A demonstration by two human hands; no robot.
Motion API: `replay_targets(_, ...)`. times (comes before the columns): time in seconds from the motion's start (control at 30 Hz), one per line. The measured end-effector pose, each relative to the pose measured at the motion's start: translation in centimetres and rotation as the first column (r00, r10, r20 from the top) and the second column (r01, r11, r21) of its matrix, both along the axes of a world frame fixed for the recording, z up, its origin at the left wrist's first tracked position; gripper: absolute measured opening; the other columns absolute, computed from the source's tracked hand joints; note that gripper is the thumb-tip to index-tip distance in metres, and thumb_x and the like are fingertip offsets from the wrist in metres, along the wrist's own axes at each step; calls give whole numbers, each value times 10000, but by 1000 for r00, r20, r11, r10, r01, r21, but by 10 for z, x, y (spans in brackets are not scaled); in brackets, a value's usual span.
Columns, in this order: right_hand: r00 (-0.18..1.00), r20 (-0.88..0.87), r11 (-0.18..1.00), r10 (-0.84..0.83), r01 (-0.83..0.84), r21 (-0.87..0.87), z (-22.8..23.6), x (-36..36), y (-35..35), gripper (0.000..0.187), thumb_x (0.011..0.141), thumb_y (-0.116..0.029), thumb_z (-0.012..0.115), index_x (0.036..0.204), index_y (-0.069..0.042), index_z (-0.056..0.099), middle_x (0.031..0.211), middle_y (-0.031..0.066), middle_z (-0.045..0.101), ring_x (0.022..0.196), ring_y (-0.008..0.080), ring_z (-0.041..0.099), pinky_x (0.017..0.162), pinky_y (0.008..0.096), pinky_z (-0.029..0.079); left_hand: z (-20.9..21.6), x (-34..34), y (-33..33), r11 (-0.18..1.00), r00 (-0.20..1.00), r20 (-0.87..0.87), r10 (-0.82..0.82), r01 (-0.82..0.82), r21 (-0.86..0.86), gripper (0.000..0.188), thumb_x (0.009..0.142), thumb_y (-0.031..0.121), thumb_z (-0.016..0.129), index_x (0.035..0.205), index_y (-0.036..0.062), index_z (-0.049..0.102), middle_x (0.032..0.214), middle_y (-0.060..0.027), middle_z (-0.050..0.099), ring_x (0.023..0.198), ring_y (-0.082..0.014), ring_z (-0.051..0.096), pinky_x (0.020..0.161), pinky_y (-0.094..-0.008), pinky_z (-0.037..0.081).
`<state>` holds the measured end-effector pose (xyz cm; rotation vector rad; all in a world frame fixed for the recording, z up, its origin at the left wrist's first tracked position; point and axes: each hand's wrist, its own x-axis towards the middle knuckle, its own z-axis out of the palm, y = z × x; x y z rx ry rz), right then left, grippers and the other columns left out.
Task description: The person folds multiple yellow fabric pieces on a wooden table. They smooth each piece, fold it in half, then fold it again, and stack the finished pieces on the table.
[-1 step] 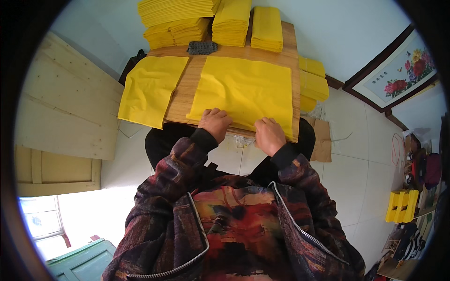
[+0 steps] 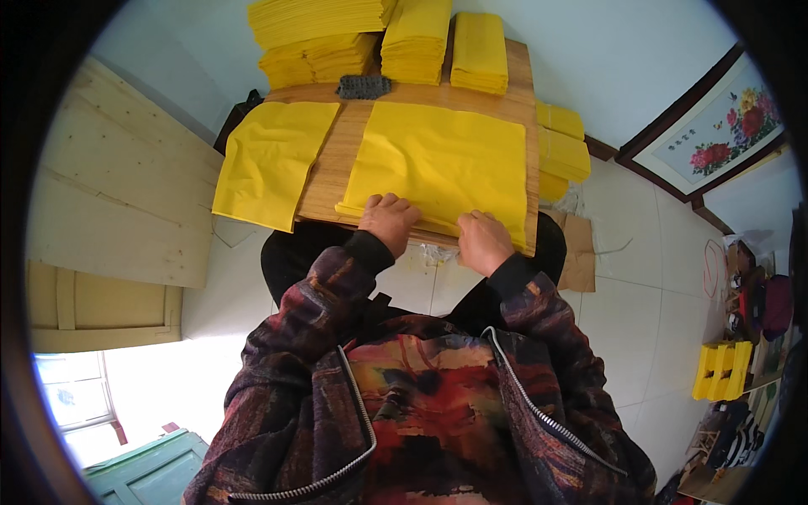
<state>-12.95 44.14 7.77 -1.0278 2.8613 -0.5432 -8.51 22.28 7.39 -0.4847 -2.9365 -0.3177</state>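
A wide yellow sheet (image 2: 442, 164), fabric-like and lightly wrinkled, lies on the wooden table in front of me. Along its near edge a narrow strip is turned up. My left hand (image 2: 390, 223) grips that edge left of its middle, fingers curled over it. Farther right, my right hand (image 2: 484, 241) pinches the same edge with thumb and fingers. The undersides of both hands are hidden. Another yellow sheet (image 2: 271, 164) lies at the left and overhangs the table's side.
Folded yellow stacks (image 2: 412, 46) line the table's far side, with a dark grey knitted piece (image 2: 364, 86) before them. More yellow bundles (image 2: 562, 151) sit low beyond the right edge. A framed flower picture (image 2: 715, 126) leans at the right, and wooden boards (image 2: 118, 177) stand left.
My left hand has shifted very slightly to the right along the sheet's near edge. My right hand stays almost where it was.
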Motion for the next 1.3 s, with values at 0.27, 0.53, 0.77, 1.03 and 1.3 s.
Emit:
replay_targets(0.27,851,513,992,112,-127,-6,14,-49,-2,239,823,-203,497,892,-22,639,926,239,640,873,418,601,745,489,477,-5,-19,27,1000,985,173,-25,23,10,430,747,428,690,978,93,549,981,-109,613,947,-311,582,785,-432,472)
replay_targets(0.53,962,-218,975,167,-194,-110,2,1,-11,320,782,-254,683,983,-49,541,826,187,637,839,372,629,721,459,494,2,-39,15,984,922,359,-148,99,151,390,763,432,673,973,106,629,781,-157,652,818,-328,645,715,-423,510)
replay_targets(0.77,959,127,966,254,-259,19,6,-23,-18,359,787,-306,696,950,-4,591,865,211,640,821,360,629,725,443,497,17,-27,19,987,967,229,-111,133,-86,388,696,310,737,1002,128,580,995,-88,609,989,-286,589,822,-420,455)
replay_targets(1.03,900,278,924,336,-371,86,22,-41,-15,395,774,-364,681,924,-3,618,882,213,647,835,371,628,726,440,496,6,-23,17,999,921,388,28,-13,-43,461,748,472,684,1005,98,602,915,-168,673,869,-346,642,725,-442,503)
replay_targets(1.3,922,322,959,217,-262,105,19,-32,-27,355,709,-272,734,899,8,625,871,220,654,810,356,645,726,447,501,23,-43,7,982,864,466,-189,168,87,400,718,368,740,1007,118,624,921,-165,671,883,-341,639,773,-430,497)
